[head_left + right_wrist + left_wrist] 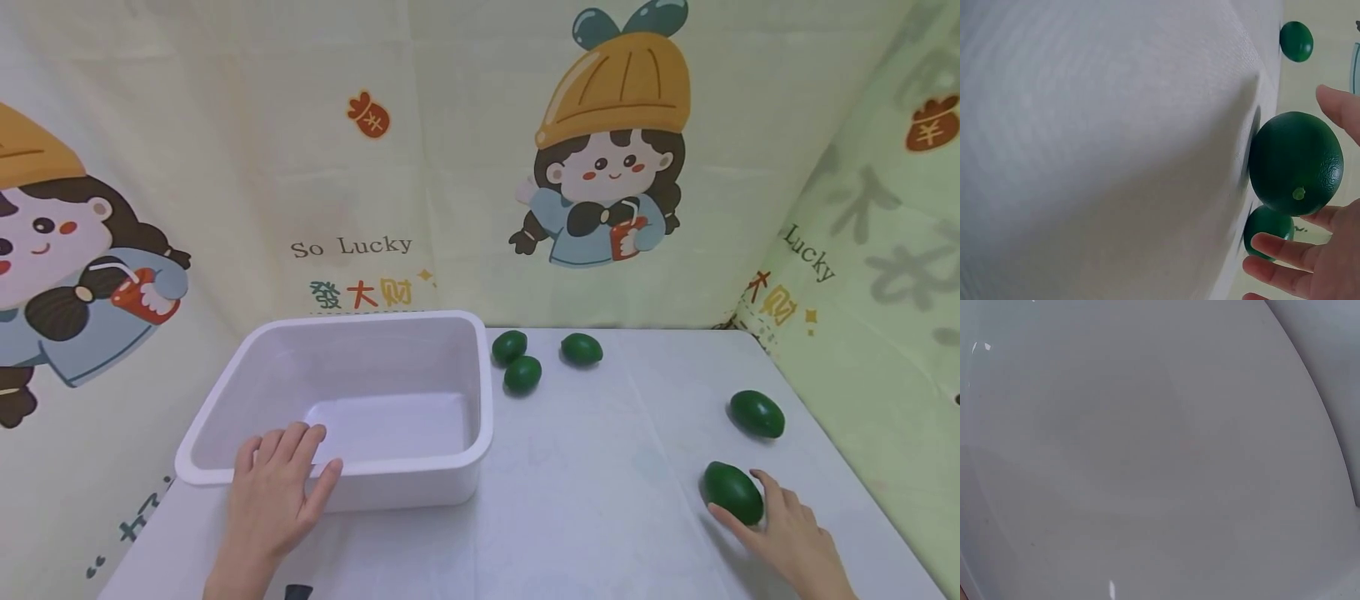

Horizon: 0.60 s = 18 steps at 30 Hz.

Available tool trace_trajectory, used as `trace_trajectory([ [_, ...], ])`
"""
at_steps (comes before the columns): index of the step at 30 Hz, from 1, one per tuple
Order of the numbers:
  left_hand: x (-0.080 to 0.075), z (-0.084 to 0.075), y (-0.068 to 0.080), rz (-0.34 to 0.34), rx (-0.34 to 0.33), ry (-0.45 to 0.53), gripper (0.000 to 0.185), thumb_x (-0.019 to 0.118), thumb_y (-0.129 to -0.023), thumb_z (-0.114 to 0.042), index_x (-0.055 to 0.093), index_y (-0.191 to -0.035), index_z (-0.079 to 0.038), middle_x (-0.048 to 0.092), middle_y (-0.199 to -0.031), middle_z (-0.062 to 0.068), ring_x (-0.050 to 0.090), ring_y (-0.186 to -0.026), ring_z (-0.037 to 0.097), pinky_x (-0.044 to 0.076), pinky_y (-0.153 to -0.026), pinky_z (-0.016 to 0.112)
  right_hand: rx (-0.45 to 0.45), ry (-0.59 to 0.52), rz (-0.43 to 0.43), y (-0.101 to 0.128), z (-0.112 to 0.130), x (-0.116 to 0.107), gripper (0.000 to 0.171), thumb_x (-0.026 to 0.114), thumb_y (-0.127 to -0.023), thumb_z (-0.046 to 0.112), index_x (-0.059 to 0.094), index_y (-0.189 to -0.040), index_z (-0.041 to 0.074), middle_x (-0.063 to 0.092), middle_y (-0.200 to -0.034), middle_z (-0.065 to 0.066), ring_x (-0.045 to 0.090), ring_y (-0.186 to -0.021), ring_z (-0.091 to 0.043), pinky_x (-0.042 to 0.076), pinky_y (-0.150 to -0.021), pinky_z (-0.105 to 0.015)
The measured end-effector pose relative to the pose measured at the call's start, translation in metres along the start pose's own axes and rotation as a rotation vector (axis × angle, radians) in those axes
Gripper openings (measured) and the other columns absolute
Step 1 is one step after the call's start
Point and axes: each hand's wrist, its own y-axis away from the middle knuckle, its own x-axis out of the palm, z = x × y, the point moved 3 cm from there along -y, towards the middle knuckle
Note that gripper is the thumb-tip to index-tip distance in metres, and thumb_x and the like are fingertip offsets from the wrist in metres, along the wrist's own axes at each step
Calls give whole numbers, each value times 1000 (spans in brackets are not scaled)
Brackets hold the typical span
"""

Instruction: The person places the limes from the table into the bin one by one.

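Note:
My left hand (272, 492) rests over the near rim of a white plastic tub (405, 492), its fingers reaching past the edge and its thumb spread to the side. A plain pale surface (1160, 450) fills the left wrist view, and that hand's fingers do not show there. At the right, my right hand (806, 542) has thumb and fingers spread around a dark green lime (733, 493) on the table. In the right wrist view a gap shows between the thumb (1338, 107) and this lime (1294, 162); the index finger lies close against its other side.
Another lime (757, 414) lies just beyond the right hand. Two limes (522, 375) sit together by the tub's right side, and one more lime (581, 350) lies near the back. A printed cloth (465, 167) hangs behind the white table (600, 500).

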Motion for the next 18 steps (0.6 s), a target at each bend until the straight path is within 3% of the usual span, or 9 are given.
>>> trace_trajectory([
  [18, 0, -1, 2, -67, 36, -5, 55, 24, -93, -49, 56, -91, -3, 53, -85, 10, 45, -77, 29, 27, -75, 46, 45, -5, 81, -1, -8, 8, 92, 47, -82, 64, 24, -127, -13, 35, -113, -41, 39, -98, -56, 37, -69, -63],
])
